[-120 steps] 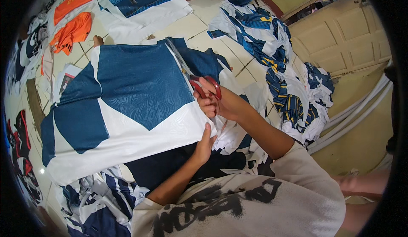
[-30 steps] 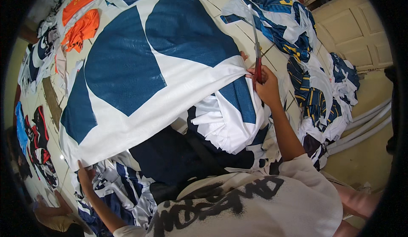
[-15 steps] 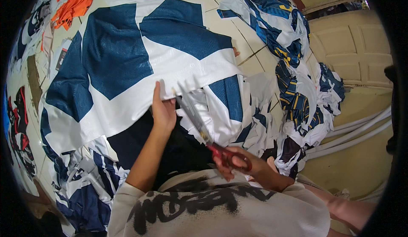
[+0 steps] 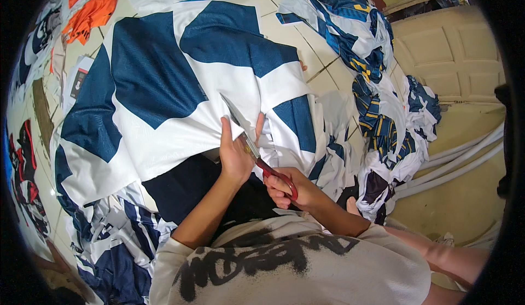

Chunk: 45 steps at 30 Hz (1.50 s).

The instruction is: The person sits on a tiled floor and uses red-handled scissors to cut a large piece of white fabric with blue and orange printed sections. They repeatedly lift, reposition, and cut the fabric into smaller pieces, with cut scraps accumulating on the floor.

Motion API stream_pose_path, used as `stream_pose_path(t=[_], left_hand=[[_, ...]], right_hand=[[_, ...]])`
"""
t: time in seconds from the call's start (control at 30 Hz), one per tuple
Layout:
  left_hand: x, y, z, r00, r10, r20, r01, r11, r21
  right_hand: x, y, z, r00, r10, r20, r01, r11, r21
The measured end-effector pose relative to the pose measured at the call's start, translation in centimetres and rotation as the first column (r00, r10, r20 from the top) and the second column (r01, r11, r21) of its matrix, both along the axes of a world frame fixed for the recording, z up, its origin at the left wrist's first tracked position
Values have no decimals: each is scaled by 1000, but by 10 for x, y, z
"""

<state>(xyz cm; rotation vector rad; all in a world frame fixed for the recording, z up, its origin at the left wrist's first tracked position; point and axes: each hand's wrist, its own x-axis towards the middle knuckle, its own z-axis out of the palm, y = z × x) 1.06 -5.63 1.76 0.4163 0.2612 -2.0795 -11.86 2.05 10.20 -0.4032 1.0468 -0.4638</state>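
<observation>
My right hand (image 4: 284, 190) grips the red handles of long metal scissors (image 4: 249, 146); their blades point up into a large cloth (image 4: 150, 75) with dark teal shapes on white. Beside the blades my left hand (image 4: 236, 157) holds the cloth's white near edge, thumb and forefinger raised on either side, other fingers partly hidden. Under the cloth lie a black fabric (image 4: 175, 184) and white and teal pieces (image 4: 295, 130).
Around me on the tiled floor (image 4: 309, 48) lie orange fabric (image 4: 90, 15), a navy-white pile (image 4: 115, 256), teal-yellow garments (image 4: 372, 113) and red-black pieces (image 4: 27, 173). At right are a panelled door (image 4: 445, 59), white hoses (image 4: 454, 168) and my bare leg (image 4: 448, 261).
The scissors came down from the cloth's upper right to its middle. My left hand moved from the lower left corner to the middle edge, then slightly right, beside the blades.
</observation>
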Motion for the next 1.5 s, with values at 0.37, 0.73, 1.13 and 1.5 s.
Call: stream_pose_path(t=[0.37,0.73,1.13,1.5], left_hand=[[-9,35,-42,992,-121,-32,106,951,-289],[-18,54,-38,963,-139,232,196,948,-249],[-12,54,-13,877,-1,481,359,667,-653],[-3,57,1,528,211,823,809,170,-562]], right_hand=[[6,-73,9,998,-2,-65,-7,990,-144],[25,-146,21,996,-94,4,94,988,-121],[34,-191,27,983,-178,49,184,969,-165],[26,-211,24,952,-294,90,306,930,-205]])
